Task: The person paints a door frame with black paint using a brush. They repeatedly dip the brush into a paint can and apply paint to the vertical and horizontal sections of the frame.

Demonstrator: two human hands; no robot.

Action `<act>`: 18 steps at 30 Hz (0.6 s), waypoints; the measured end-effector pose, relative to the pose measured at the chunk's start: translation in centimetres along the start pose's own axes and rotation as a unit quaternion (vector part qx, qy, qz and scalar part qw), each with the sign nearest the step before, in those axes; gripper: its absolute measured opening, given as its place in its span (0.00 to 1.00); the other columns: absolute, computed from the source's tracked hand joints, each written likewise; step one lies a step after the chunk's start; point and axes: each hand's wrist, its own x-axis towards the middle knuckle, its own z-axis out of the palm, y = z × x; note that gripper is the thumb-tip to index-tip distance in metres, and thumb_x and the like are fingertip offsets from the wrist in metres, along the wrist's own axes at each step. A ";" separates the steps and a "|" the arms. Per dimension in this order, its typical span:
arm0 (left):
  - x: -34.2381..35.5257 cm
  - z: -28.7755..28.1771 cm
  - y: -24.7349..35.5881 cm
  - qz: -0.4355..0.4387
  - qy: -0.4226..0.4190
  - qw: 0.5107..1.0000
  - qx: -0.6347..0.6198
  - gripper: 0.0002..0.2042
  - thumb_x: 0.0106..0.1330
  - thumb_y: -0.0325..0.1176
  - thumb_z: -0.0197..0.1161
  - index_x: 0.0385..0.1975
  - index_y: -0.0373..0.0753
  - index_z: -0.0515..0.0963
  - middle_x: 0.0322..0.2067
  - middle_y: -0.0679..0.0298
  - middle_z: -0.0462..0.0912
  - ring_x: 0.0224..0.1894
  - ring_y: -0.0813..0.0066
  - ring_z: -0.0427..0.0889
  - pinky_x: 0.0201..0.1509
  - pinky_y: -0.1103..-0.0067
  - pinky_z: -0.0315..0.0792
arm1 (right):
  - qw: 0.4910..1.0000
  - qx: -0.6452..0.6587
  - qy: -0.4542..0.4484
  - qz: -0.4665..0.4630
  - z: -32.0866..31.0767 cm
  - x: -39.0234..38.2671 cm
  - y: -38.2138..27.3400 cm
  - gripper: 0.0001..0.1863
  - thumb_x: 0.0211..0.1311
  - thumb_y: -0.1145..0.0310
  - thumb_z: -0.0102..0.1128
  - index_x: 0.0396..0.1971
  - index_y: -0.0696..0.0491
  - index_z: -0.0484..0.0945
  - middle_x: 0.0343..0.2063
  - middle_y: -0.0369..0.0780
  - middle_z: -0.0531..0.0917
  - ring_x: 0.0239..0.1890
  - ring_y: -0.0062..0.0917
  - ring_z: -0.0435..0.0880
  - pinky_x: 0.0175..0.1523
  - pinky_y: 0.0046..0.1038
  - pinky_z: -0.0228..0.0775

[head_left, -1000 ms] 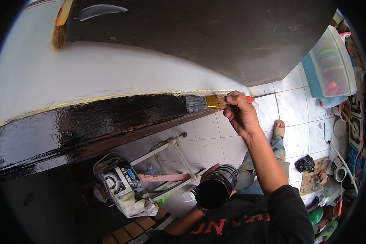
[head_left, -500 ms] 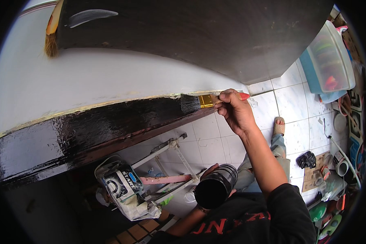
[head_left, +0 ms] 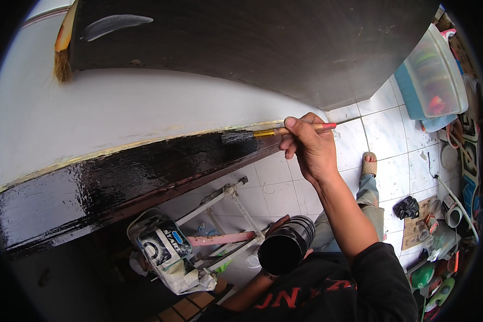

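My right hand [head_left: 311, 145] pinches a paintbrush [head_left: 268, 132] by its red-tipped handle, the brush turned nearly edge-on. Its dark bristles touch the top of a long beam or ledge [head_left: 161, 161]. Wet, glossy black paint covers much of that surface; toward the right end and along its lower edge it looks dull reddish brown. Low in front of my body, my left hand [head_left: 278, 225] is wrapped round a black cylindrical can [head_left: 282, 251], which tilts with its dark mouth toward the view. Most of the left fingers are hidden behind the can.
A white wall [head_left: 145, 102] meets the beam, with a dark panel [head_left: 252, 43] above. Below stands a metal stepladder [head_left: 241, 209] bearing a paint-smeared container [head_left: 163, 244]. A translucent bin [head_left: 434, 75] and clutter line the right. Another brush [head_left: 62, 59] hangs at upper left.
My right hand has rolled the paintbrush from its flat side to nearly edge-on, bristles still on the beam and shifted slightly. The left hand and can stay about where they were.
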 end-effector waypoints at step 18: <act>0.1 -0.6 -0.8 -0.010 0.000 1.000 -0.021 0.55 0.36 0.44 0.87 0.68 0.34 0.62 0.60 0.55 0.71 0.62 0.63 0.74 0.68 0.69 0.70 | 0.998 -0.030 0.020 -0.047 1.0 -0.9 -0.1 0.15 0.60 0.68 0.72 0.28 0.61 0.73 0.25 0.49 0.85 0.19 0.25 0.83 0.20 0.23 0.75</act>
